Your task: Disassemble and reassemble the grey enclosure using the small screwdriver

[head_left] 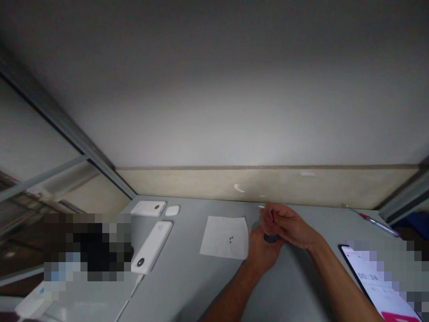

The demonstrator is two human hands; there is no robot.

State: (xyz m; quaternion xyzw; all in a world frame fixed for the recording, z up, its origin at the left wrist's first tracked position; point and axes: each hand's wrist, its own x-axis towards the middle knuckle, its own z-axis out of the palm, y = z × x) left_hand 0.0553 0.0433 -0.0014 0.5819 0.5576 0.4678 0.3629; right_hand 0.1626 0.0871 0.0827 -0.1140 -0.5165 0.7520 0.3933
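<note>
My left hand (263,251) is closed around a small dark object (271,238), of which a rounded piece shows between the hands. Over it my right hand (291,226) is bent with its fingers pinched together, touching or almost touching the left. Whatever those right fingertips hold is too small or hidden to make out. To the left of both hands lies a white sheet of paper (219,248). A little cluster of tiny dark pieces (231,239) rests on the paper, too small to identify.
White power-bank-like devices (152,248) (148,208) lie at left, one with a cable (129,300). Near them is a small white case (172,210). A screwdriver (375,222) lies at back right, a phone showing a timer (370,279) at front right. A wall (201,183) closes the table's back.
</note>
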